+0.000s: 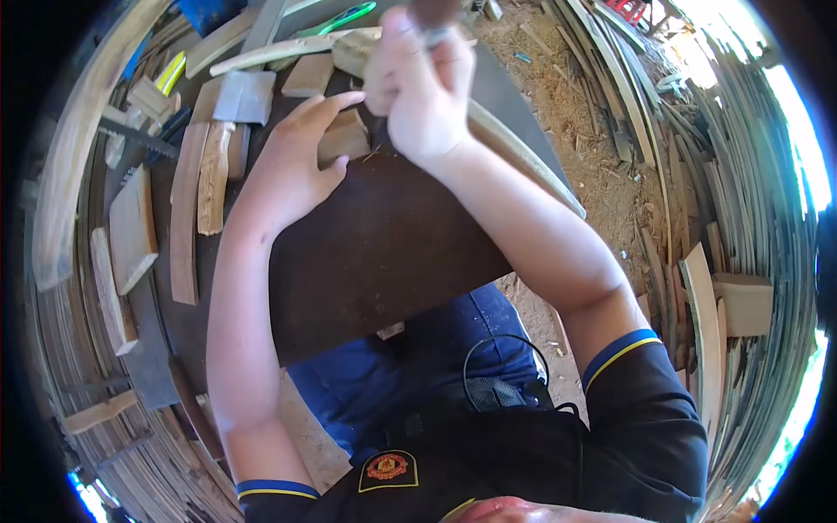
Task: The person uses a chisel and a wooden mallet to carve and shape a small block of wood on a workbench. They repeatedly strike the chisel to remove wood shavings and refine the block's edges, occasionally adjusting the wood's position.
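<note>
On the dark tabletop, my left hand lies with its thumb and forefinger on either side of a small wooden block. The block sits against the hand's inner edge. Just beyond it to the right, my right hand is raised and closed around a tool with a dark brown rounded end. A greyish band shows below that end. Motion blur and the upper edge of the picture hide the tool's exact kind.
Wood strips and a split piece lie left of my forearm. A saw blade, a yellow-handled tool and a green-handled tool are at the far left. A long stick runs along the right edge; stacked planks stand beyond.
</note>
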The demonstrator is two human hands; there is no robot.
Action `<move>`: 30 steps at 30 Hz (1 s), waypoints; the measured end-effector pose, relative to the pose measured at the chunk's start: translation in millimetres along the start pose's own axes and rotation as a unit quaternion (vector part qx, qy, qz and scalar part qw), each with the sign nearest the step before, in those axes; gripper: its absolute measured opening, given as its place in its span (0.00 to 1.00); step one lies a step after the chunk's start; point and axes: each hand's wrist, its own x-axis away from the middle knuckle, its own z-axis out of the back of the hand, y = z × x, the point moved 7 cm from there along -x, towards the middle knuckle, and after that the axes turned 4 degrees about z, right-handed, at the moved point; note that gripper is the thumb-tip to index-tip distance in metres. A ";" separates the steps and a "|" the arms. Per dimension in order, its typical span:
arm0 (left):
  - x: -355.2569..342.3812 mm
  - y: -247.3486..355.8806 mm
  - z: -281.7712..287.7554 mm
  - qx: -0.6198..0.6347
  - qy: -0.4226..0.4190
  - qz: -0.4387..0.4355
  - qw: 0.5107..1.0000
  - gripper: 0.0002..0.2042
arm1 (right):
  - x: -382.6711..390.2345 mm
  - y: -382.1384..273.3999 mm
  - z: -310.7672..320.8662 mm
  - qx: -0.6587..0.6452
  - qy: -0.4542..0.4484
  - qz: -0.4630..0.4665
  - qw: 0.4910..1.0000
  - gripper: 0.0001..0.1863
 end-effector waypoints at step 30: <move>1.7 -9.2 -3.3 0.001 0.005 0.021 1.000 0.29 | -14.2 -46.4 -5.9 -0.106 -0.017 0.043 0.993 0.20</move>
